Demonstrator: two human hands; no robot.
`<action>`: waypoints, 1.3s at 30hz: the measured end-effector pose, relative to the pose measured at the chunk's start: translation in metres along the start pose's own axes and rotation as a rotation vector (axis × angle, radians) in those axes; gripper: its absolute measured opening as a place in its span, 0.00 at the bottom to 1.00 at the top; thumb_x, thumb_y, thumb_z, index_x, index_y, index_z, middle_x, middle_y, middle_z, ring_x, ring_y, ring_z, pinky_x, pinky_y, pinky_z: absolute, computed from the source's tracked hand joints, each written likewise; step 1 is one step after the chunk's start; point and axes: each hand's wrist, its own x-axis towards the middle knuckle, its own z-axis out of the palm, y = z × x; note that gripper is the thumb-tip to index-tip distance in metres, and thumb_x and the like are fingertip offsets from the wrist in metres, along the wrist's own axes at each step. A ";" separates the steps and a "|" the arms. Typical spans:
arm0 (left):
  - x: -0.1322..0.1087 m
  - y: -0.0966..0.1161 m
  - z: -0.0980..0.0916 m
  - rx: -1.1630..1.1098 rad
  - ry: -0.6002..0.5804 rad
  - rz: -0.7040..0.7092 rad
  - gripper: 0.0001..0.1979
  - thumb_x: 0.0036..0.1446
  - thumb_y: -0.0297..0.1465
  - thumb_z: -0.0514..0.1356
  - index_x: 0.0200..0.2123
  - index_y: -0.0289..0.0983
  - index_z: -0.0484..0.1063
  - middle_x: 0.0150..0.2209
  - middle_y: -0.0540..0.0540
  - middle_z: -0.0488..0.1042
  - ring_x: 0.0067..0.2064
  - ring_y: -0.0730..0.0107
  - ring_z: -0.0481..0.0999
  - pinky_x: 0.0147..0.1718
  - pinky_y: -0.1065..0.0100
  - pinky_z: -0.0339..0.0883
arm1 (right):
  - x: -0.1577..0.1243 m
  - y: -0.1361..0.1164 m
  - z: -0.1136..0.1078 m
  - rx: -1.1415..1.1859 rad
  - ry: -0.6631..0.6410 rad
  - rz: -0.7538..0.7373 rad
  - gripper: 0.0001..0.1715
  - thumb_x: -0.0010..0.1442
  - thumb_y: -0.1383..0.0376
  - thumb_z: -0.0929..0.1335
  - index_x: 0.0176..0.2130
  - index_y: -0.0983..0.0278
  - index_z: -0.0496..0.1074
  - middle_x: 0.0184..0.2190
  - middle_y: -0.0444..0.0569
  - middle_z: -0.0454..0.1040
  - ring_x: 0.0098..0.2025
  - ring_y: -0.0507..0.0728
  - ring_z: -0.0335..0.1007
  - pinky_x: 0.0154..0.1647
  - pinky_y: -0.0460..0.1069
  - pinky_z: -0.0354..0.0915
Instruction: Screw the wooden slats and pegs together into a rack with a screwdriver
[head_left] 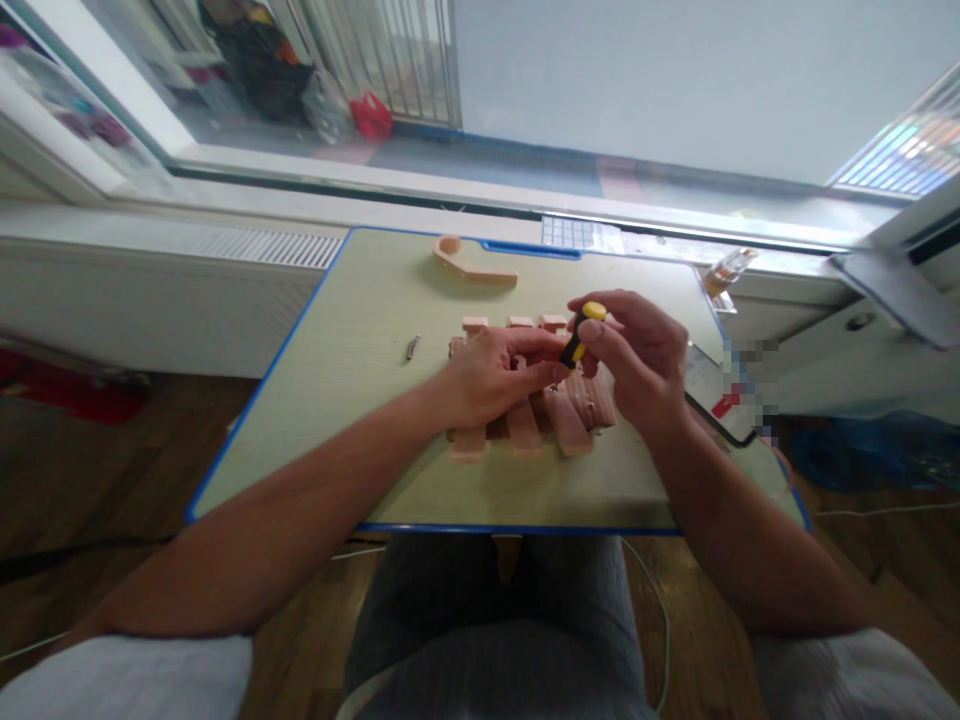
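A stack of pale wooden slats (525, 425) lies in the middle of a small green table with a blue rim (255, 395). My left hand (491, 375) rests on top of the slats, fingers curled and pressing them down. My right hand (637, 360) grips a yellow-and-black screwdriver (581, 330), held upright with its tip down at the slats beside my left fingertips.
A curved wooden piece (472, 262) lies near the table's far edge. A small metal screw (412, 346) sits left of the slats. A phone (712, 390) lies at the right edge. A windowsill and a window run behind the table.
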 end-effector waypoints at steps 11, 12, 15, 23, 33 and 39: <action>0.001 -0.004 0.004 -0.065 0.057 0.009 0.15 0.63 0.40 0.75 0.48 0.37 0.86 0.44 0.44 0.87 0.42 0.68 0.83 0.42 0.68 0.74 | 0.001 0.002 0.008 0.010 0.056 -0.041 0.21 0.60 0.55 0.83 0.39 0.57 0.71 0.34 0.40 0.72 0.27 0.48 0.67 0.23 0.47 0.68; 0.001 -0.005 0.004 -0.058 0.055 0.002 0.14 0.64 0.40 0.74 0.47 0.37 0.87 0.44 0.44 0.87 0.42 0.68 0.83 0.41 0.68 0.74 | 0.001 0.002 0.009 0.012 0.058 -0.045 0.21 0.60 0.56 0.83 0.39 0.57 0.71 0.34 0.40 0.72 0.27 0.48 0.67 0.23 0.47 0.68; 0.000 -0.003 0.003 -0.025 0.026 -0.025 0.14 0.66 0.41 0.72 0.48 0.38 0.87 0.44 0.45 0.88 0.43 0.67 0.83 0.43 0.67 0.73 | 0.000 0.000 0.007 -0.004 0.049 -0.022 0.19 0.61 0.56 0.82 0.41 0.57 0.73 0.35 0.41 0.73 0.29 0.49 0.69 0.24 0.47 0.69; 0.000 0.003 0.000 0.006 -0.046 -0.014 0.15 0.71 0.42 0.67 0.48 0.38 0.87 0.43 0.46 0.88 0.49 0.63 0.84 0.49 0.66 0.74 | 0.000 -0.002 0.000 -0.025 0.003 -0.001 0.13 0.65 0.54 0.80 0.45 0.59 0.82 0.40 0.45 0.81 0.27 0.48 0.70 0.24 0.47 0.68; 0.000 0.000 0.003 -0.009 0.063 -0.015 0.16 0.62 0.41 0.75 0.47 0.37 0.86 0.45 0.45 0.87 0.42 0.67 0.82 0.42 0.67 0.74 | 0.001 0.000 0.005 -0.013 0.036 0.005 0.22 0.58 0.53 0.84 0.40 0.58 0.75 0.36 0.41 0.76 0.26 0.47 0.66 0.23 0.48 0.65; -0.001 0.002 0.003 0.035 0.039 -0.062 0.14 0.66 0.41 0.72 0.48 0.38 0.88 0.43 0.45 0.87 0.42 0.66 0.83 0.41 0.67 0.74 | 0.001 -0.002 0.005 -0.001 0.047 0.046 0.21 0.58 0.52 0.84 0.40 0.57 0.76 0.33 0.40 0.75 0.26 0.48 0.68 0.22 0.47 0.66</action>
